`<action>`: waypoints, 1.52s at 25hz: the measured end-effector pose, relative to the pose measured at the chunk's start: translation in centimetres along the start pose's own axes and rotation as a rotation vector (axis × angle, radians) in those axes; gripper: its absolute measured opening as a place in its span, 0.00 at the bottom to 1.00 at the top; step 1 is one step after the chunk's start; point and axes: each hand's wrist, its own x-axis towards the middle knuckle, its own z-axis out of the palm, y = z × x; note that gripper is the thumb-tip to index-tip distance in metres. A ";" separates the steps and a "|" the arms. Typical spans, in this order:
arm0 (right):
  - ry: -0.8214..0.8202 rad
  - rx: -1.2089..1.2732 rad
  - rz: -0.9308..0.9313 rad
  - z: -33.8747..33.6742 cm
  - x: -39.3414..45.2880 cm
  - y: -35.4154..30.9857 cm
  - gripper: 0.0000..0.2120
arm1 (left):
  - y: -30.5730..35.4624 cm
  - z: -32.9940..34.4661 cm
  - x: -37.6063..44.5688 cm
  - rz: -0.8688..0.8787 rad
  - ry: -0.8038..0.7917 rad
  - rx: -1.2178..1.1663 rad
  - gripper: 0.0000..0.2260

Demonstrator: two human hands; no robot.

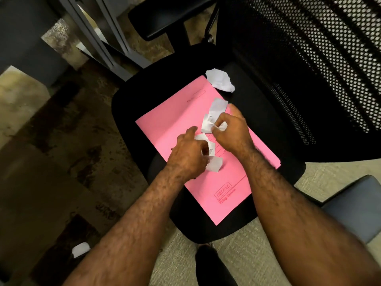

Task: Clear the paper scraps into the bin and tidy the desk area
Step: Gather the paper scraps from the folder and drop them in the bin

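Note:
A pink folder [181, 112] lies on the black seat of an office chair [144, 96]. White paper scraps are scattered over it. My left hand [188, 154] is closed around a few scraps [214, 165] near the folder's middle. My right hand [232, 131] pinches a crumpled scrap [208, 123], with another scrap [218, 106] just beyond its fingers. A larger crumpled scrap [220, 80] rests at the folder's far corner, untouched. One more scrap [80, 249] lies on the floor at the lower left.
The chair's mesh backrest [309, 69] rises at the right and its armrest [162, 19] sits at the top. Grey desk legs [99, 36] stand at the upper left. A dark stool [356, 205] is at the right edge. My shoe [212, 265] is below the seat. No bin is visible.

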 end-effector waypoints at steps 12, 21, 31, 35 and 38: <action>0.015 -0.199 -0.192 2.5 1.6 -1.0 0.30 | -0.5 1.8 2.4 0.024 0.103 0.095 0.08; 0.125 -0.042 -0.098 0.3 3.8 -1.0 0.10 | -1.9 0.1 1.9 -0.138 0.147 -0.327 0.09; 0.325 -0.169 -0.086 -4.0 10.8 -1.8 0.23 | -0.9 -3.1 4.7 -0.124 0.288 -0.404 0.14; -0.118 -0.488 -0.196 -3.0 13.6 -1.5 0.37 | -1.2 -2.8 5.1 -0.150 0.314 -0.395 0.14; -0.170 -0.558 -0.226 -2.3 14.8 -0.8 0.30 | -1.9 -2.3 4.8 -0.170 0.330 -0.385 0.14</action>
